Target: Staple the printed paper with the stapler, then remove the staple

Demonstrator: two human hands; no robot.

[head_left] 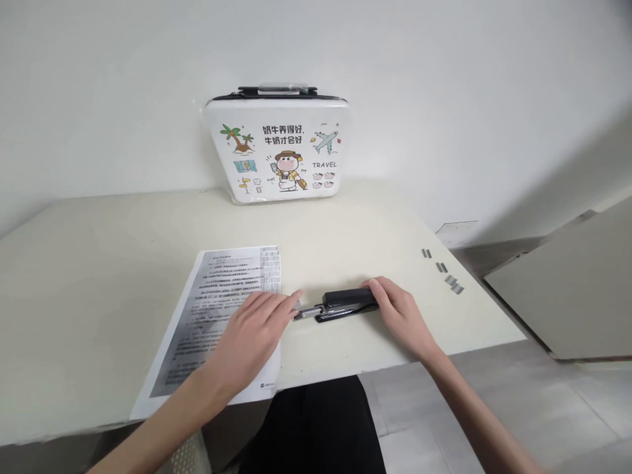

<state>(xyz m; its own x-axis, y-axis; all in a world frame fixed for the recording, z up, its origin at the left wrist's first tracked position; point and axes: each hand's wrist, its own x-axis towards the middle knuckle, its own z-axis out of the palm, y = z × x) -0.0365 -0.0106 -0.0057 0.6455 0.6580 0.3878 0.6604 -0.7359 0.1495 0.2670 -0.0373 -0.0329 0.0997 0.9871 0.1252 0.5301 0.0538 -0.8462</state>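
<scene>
A black stapler [348, 301] lies sideways on the table, and a narrow metal slide [309, 312] sticks out of its left end. My right hand [397, 309] is closed around the stapler's right end. My left hand [259, 326] is over the edge of a printed sheet [197, 322], with its fingers bent and close together at the tip of the metal slide. What exactly those fingertips pinch is partly hidden. Several short strips of staples [451, 283] lie on the table to the right of my right hand.
A white case [284, 151] with cartoon prints and a black handle stands against the wall at the back. The pale table [89, 289] ends at a front edge close to my lap. Past its right edge are a grey floor and a pale panel [567, 296].
</scene>
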